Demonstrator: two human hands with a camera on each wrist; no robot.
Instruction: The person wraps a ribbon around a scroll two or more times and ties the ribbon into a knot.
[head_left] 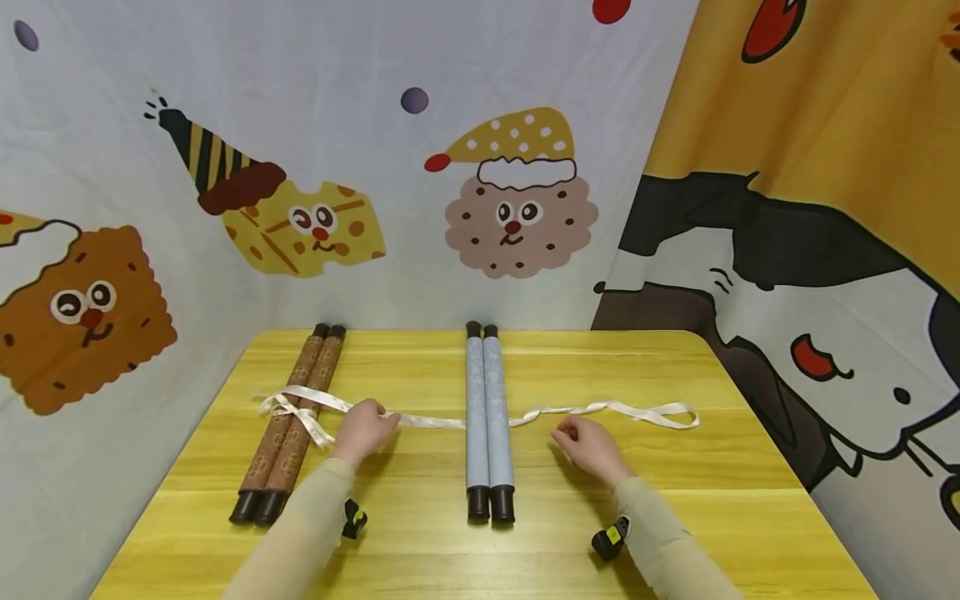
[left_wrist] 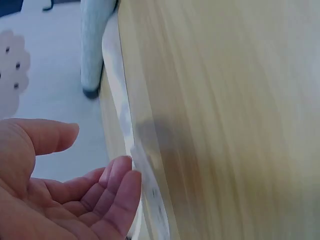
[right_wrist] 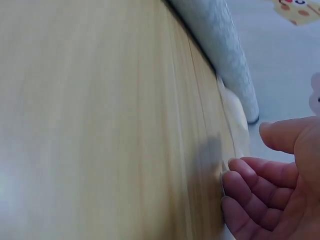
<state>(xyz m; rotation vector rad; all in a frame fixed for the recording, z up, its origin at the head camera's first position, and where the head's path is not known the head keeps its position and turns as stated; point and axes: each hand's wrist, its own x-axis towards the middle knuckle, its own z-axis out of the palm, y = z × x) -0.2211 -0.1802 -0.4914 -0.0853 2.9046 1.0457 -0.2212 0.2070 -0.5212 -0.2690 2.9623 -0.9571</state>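
A light blue double-roller scroll [head_left: 489,408] with black end caps lies lengthwise in the middle of the table. A white ribbon [head_left: 433,422] runs out from both its sides, its right part twisted and ending in a loop. My left hand [head_left: 365,429] is over the ribbon's left part. In the left wrist view its thumb stands apart from loosely bent fingers [left_wrist: 120,200], close beside the ribbon [left_wrist: 119,95]; contact is unclear. Right of the scroll, my right hand [head_left: 592,450] hovers near the ribbon, thumb and bent fingers [right_wrist: 240,195] apart, nothing between them.
To the left lies a brown patterned double-roller scroll [head_left: 279,442], tied with a white ribbon bow [head_left: 288,408]. The wooden table [head_left: 600,367] meets a hanging cloth [head_left: 390,300] printed with cartoon figures at its back edge.
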